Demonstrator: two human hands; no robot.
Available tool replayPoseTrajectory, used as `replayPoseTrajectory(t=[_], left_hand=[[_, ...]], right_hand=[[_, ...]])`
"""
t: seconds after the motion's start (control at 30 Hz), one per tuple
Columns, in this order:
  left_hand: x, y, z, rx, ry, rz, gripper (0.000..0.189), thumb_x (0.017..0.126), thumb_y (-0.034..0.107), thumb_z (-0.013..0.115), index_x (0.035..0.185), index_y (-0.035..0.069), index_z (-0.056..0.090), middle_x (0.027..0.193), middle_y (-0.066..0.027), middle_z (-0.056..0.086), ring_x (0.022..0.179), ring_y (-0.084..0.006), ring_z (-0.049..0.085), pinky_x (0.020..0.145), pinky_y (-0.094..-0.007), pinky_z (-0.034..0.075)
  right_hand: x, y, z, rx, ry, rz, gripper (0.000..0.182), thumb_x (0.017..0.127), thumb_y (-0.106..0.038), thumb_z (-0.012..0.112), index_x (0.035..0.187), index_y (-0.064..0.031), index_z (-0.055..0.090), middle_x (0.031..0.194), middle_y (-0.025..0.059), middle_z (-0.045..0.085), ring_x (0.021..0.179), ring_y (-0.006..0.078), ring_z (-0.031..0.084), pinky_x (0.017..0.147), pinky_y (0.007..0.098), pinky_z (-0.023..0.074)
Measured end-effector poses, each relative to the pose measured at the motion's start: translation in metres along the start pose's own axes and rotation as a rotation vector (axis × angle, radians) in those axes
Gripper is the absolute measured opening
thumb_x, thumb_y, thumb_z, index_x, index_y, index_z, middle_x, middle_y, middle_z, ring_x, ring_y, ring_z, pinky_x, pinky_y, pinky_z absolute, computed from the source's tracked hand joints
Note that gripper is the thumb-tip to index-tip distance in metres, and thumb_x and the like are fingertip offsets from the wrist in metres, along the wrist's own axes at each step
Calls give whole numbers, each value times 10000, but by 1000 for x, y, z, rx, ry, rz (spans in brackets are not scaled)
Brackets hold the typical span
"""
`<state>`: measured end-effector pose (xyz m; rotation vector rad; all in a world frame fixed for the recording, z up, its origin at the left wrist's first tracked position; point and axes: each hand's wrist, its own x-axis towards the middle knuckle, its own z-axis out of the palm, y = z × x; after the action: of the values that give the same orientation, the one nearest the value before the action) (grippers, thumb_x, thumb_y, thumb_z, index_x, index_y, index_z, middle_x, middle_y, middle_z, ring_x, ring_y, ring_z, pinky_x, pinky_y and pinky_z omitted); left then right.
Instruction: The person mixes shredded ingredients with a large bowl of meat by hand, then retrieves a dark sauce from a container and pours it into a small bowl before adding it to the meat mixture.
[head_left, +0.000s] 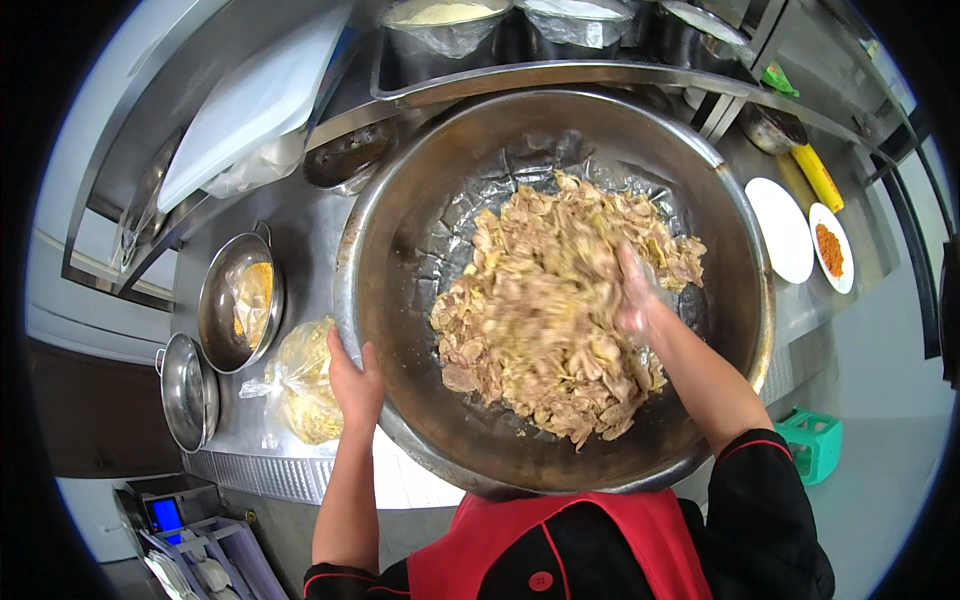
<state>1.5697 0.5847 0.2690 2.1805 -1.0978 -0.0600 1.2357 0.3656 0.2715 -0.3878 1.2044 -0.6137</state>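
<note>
A very large round metal basin (405, 337) stands before me, with a heap of sliced meat (525, 315) mixed with yellowish bits in it. My left hand (356, 382) rests against the basin's left rim, thumb and fingers apart. Inside the basin, at the heap's right side, is my right hand (637, 292), which seems to wear a clear thin glove. It is blurred, its fingertips against the meat; whether it grips any is unclear. The middle of the heap is blurred too. Beside my left hand lies a knotted clear plastic bag (307, 390) of yellowish food.
Two metal bowls (206, 315) (180, 394) stand at the left. On the right are a white oval plate (780, 229) and a smaller plate with orange-red seasoning (830, 251). A metal shelf (570, 73) with lined containers runs behind the basin. A green plastic stool (814, 442) stands lower right.
</note>
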Motion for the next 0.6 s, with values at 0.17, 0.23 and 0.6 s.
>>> replayPoseTrajectory(t=[0.17, 0.23, 0.6], left_hand=[[0, -10, 0, 13, 14, -5, 597, 883, 154, 604, 1374, -72, 352, 1230, -343, 534, 1138, -459, 538, 975, -434, 420], [-1, -8, 2, -9, 7, -7, 604, 881, 155, 606, 1379, -70, 349, 1245, -342, 525, 1146, -461, 532, 982, -436, 415], [-2, 2, 1, -72, 11, -14, 594, 876, 120, 603, 1378, -70, 348, 1195, -337, 558, 1121, -455, 555, 959, -434, 434]], right_hand=[[-13, -60, 26, -543, -228, -53, 809, 904, -711, 318, 1475, -139, 310, 1488, 235, 319, 1294, 373, 443, 1040, 585, 367], [-30, -61, 19, -499, -167, -24, 766, 937, -621, 382, 1500, -122, 241, 1541, 216, 206, 1366, 393, 330, 1113, 596, 227], [12, 99, -112, -480, 155, 233, 671, 892, -598, 528, 1442, -247, 371, 1469, 212, 369, 1314, 378, 403, 994, 668, 345]])
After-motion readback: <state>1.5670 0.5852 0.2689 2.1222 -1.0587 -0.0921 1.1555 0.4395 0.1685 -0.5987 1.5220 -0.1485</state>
